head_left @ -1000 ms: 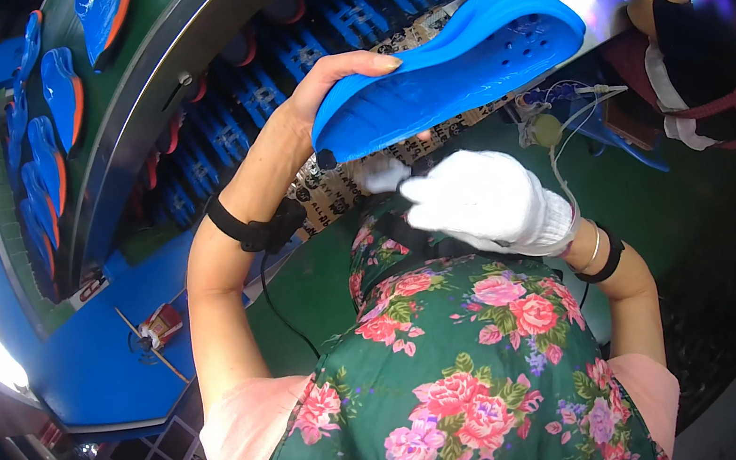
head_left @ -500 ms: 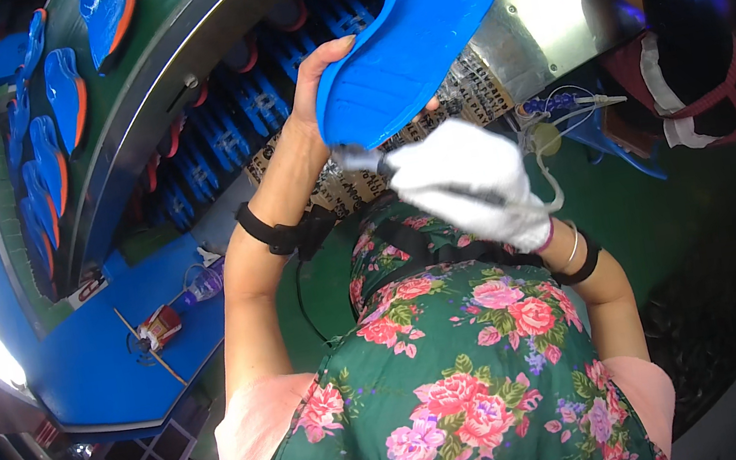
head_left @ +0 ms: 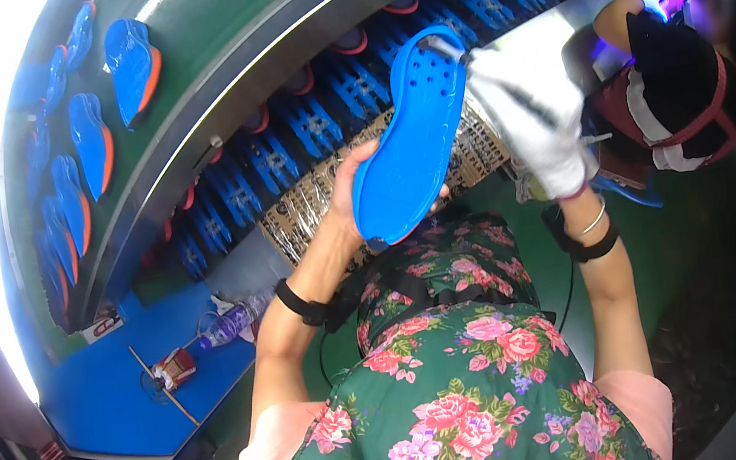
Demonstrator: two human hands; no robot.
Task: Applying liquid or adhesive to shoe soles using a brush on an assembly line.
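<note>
My bare left hand [head_left: 349,187] is wrapped round the side of a blue shoe sole [head_left: 410,162], thumb along its left edge and fingertips showing at its right edge. The sole's inner face is turned up, with a raised rim and several small dark holes at the far end. In a white glove, my right hand [head_left: 534,100] grips a slim brush [head_left: 454,50]. The brush tip meets the far rim of the sole, close to the holes. Motion blurs the glove and hides part of the handle.
Blue-and-orange soles [head_left: 93,142] lie on a green conveyor [head_left: 197,41] at the left. Racks of blue parts [head_left: 315,128] run beneath its metal edge. A blue table [head_left: 107,393] holds a purple-labelled bottle [head_left: 232,325]. Another person [head_left: 667,99] works at the right.
The brush has moved from the near heel end of the sole to its far end. The sole has come lower and nearer to my body, still in my left hand.
</note>
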